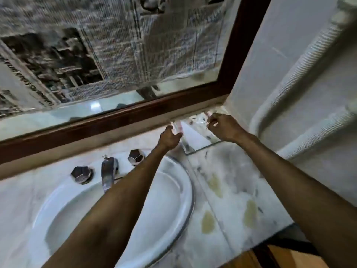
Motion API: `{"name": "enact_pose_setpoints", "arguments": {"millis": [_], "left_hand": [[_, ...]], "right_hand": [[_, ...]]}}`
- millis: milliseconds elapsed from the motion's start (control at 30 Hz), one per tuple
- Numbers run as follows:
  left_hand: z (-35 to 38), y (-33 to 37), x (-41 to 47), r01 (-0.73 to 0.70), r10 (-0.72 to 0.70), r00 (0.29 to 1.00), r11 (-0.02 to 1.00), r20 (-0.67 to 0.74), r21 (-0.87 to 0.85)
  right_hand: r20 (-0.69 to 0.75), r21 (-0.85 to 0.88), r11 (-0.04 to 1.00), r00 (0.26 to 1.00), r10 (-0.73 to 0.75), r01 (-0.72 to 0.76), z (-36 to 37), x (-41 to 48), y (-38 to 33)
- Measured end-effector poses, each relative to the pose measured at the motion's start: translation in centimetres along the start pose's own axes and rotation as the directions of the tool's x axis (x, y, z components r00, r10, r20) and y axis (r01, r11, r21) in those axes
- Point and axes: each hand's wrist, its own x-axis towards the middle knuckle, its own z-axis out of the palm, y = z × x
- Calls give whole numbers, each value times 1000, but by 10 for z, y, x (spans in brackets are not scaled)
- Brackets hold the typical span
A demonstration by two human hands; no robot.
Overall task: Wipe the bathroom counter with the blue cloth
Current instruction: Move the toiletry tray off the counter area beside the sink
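A marble surface (228, 194) with yellowish stains surrounds a white sink (81, 213) below a wood-framed mirror (135, 115) covered in newspaper. At the back corner, the left hand (169, 139) and right hand (225, 127) each pinch an edge of a clear tray (197, 135); no blue cloth shows.

The counter (228, 182) is white marble with grey smudgy lines and a few yellow-green stains. Left of the stains, the sink (119, 219) is plain white. Behind the sink, the tap (108, 173) and two knobs (81, 174) are shiny silver. Above the tap, the mirror frame (116, 120) is dark red-brown wood. The newspaper (96, 45) over the mirror is grey-white with black print and a dark picture. Right of the sink, in the back corner, a clear tray (197, 136) has little dark specks.
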Motion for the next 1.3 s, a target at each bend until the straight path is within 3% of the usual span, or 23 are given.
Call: {"name": "enact_pose_setpoints", "arguments": {"millis": [100,367,600,700,967,1300], "left_hand": [[22,-5,10,128,-129,991,992,-33,-10],[57,5,41,168,-170,972,985,-163,-27],[49,-14,42,167,-163,972,986,-170,12],[37,-23,36,170,-159,970,984,-181,48],[17,-21,16,195,-160,964,969,-214,150],[-35,-41,-78,189,-160,951,978,-266,88]], "right_hand": [[86,58,994,992,89,-94,20,6,27],[180,-46,992,976,121,-115,48,49,93],[127,-75,985,978,162,-154,56,102,115],[173,-124,976,964,200,-180,58,109,120],[190,42,943,929,318,-331,58,122,109],[168,147,982,981,93,-119,61,74,66]]}}
